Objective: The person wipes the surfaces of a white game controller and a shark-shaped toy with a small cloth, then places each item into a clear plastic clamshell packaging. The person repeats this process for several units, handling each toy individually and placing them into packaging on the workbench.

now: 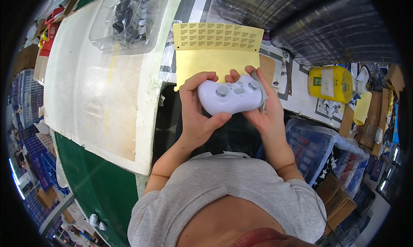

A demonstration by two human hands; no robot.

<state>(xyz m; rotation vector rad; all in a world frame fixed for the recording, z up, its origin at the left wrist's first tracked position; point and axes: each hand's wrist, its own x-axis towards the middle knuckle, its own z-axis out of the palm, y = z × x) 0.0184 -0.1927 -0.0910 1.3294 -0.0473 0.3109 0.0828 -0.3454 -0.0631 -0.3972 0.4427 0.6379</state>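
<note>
A white game controller (232, 100) with grey thumbsticks and buttons is held up between both hands in front of my body. My left hand (198, 108) grips its left end, the thumb along its near edge. Around the right end is my right hand (266, 108), which also has a grey cloth (263, 93) pressed against the controller's side. Beyond the hands, a yellow sheet of printed stickers (217, 38) lies on the bench, its lower edge partly covered by my fingers.
At the far left a clear plastic tray (100, 37) holds black parts on a white board (80, 95). Stacked clear plastic trays (322, 30) rise at the back right. A yellow bottle (330, 84) lies on the right; below it stand blue plastic-wrapped packages (306, 147) and a cardboard box (335, 201).
</note>
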